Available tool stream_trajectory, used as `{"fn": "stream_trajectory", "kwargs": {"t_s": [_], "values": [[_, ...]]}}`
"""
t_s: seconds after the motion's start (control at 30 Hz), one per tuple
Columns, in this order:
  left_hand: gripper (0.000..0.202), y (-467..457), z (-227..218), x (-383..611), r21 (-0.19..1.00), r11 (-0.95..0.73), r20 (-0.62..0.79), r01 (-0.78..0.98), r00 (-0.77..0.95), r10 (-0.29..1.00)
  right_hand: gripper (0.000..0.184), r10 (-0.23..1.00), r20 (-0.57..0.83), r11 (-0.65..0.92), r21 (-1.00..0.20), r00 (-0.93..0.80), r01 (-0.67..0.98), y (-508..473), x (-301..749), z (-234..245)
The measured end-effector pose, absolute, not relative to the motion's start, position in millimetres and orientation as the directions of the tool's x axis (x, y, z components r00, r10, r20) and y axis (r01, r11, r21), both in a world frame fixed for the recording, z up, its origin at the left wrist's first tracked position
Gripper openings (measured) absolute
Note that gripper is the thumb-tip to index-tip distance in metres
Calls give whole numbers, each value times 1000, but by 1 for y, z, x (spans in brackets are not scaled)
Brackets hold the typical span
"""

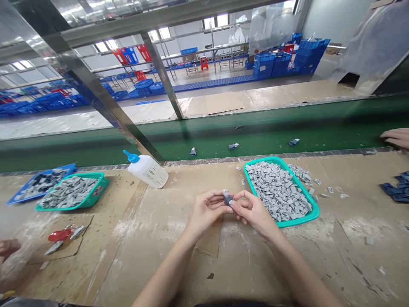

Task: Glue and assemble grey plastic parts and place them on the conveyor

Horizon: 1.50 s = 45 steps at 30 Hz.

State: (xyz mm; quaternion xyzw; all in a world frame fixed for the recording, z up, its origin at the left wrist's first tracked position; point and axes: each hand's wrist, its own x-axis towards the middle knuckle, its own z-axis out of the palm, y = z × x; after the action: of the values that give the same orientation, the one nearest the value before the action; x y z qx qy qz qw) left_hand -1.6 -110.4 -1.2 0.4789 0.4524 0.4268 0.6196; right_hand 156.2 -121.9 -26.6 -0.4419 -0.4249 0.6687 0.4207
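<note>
Grey-blue plastic piece between left hand, right hand

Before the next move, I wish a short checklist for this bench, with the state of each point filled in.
1. Part held: ok, the small grey-blue part is gripped between the left hand and the right hand.
2. Part's fit: cannot tell, too small and partly covered.
3. Teal tray within reach: ok, right beside the right hand.
4. Loose pieces contained: not ok, a heap of grey pieces lies outside the tray.
5. White glue bottle upright: not ok, it lies on its side.
6. Co-worker's hand apart from yours: ok.
</note>
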Motion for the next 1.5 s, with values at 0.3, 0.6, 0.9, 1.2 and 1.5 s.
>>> {"fn": "stream_trajectory", "kwargs": {"t_s": [0.3, 0.6, 0.9, 1.2, 1.5], "values": [[40, -71, -24, -18, 979, -84, 49, 189, 183, 982, 28, 889, 238, -64, -781, 390, 621, -94, 218, -29], [41, 53, -51, -37, 606, -271, 234, 748, 158, 959, 23, 856, 400, -105, -486, 328, 867, -76, 244, -63], [50, 129, -53, -11, 313, -256, 188, 915, 204, 961, 24, 889, 306, 45, -798, 340, 601, -91, 225, -30], [37, 145, -63, 2, 189, -188, 48, 964, 182, 982, 26, 999, -45, -43, -997, -23, 66, -118, 145, -35], [23, 122, -44, -8, 350, -253, 208, 902, 189, 960, 25, 993, -102, -95, -990, -62, 102, -116, 123, -50]]}}
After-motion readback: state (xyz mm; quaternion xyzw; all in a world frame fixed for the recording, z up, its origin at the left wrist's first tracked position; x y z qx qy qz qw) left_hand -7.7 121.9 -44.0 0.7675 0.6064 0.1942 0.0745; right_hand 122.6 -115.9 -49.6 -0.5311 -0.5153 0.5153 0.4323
